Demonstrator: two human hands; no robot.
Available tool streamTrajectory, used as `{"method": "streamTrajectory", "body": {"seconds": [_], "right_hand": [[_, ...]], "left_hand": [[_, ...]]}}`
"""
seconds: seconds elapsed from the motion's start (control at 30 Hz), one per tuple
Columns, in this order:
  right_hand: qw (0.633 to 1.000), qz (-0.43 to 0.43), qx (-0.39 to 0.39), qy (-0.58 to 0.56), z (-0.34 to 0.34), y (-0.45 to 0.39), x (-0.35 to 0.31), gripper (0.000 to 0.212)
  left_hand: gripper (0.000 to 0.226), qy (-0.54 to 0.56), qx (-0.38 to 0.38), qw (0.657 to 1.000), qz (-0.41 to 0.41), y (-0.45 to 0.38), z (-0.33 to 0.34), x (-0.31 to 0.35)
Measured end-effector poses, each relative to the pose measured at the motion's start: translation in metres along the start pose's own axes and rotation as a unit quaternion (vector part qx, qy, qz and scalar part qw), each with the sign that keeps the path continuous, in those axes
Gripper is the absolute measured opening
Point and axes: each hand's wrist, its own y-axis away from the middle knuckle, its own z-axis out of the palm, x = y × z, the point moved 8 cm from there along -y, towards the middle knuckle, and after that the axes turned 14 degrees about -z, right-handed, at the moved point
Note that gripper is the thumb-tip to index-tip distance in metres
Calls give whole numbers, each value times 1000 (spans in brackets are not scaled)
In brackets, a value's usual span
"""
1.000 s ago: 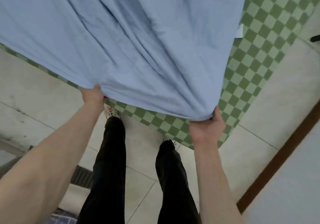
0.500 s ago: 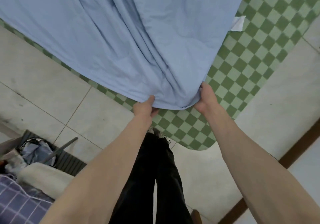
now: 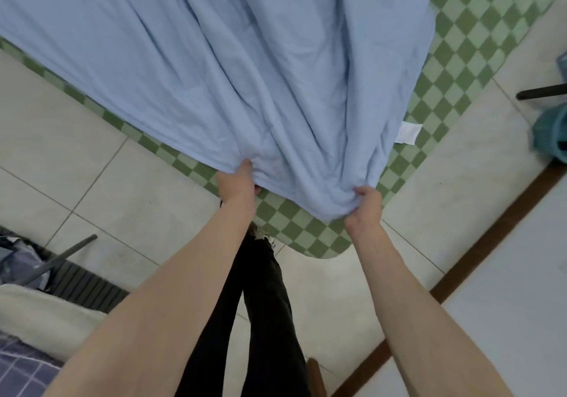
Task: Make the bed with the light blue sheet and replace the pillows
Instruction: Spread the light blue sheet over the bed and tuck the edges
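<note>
The light blue sheet (image 3: 233, 68) lies spread over the green checkered bed cover (image 3: 454, 43) and fills the upper half of the view. My left hand (image 3: 237, 181) grips the sheet's near edge. My right hand (image 3: 366, 201) grips a bunched corner of the same edge, with folds fanning up from it. A white care label (image 3: 407, 132) sticks out at the sheet's right edge. The bed's rounded corner (image 3: 325, 246) shows just below my hands. No pillows are in view.
Pale tiled floor (image 3: 101, 188) surrounds the bed. My black-trousered legs (image 3: 260, 310) stand at the corner. A cluttered basket with a grey rod (image 3: 58, 261) and a cream blanket (image 3: 43, 317) sit lower left. A teal tub (image 3: 550, 132) and a brown skirting board (image 3: 478, 252) are on the right.
The hands have spread apart along the sheet's edge, the right one gathering a bunched corner. The view has shifted, bringing the care label and the teal tub into sight.
</note>
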Motion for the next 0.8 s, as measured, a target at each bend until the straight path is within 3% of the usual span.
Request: {"method": "streamTrajectory", "body": {"seconds": [0.1, 0.2, 0.27, 0.33, 0.4, 0.5, 0.57, 0.73, 0.8], "right_hand": [[992, -14, -104, -73, 17, -27, -37, 25], [987, -20, -152, 38, 22, -46, -56, 39], [986, -70, -100, 117, 6, -56, -71, 37], [988, -122, 31, 89, -42, -57, -79, 31], [984, -96, 130, 72, -99, -45, -58, 27], [992, 21, 60, 113, -108, -30, -17, 20], [992, 48, 22, 119, -92, -43, -27, 23], [979, -41, -110, 166, -40, -131, -139, 7], [957, -63, -177, 221, -8, -159, -179, 17]], "left_hand": [[36, -2, -46, 999, -24, 11, 12, -31], [34, -18, -72, 996, -55, 14, 15, -62], [25, -22, -46, 998, -34, 10, 8, -62], [24, 6, -23, 999, -22, 6, -1, -62], [25, 1, -5, 1000, -11, 4, -9, -67], [29, -15, 44, 999, 19, 5, -19, -63], [36, -2, 60, 998, 30, 8, -17, -60], [44, 59, 21, 998, -21, 31, 24, -117], [43, 99, -6, 994, -39, 43, 50, -141]]}}
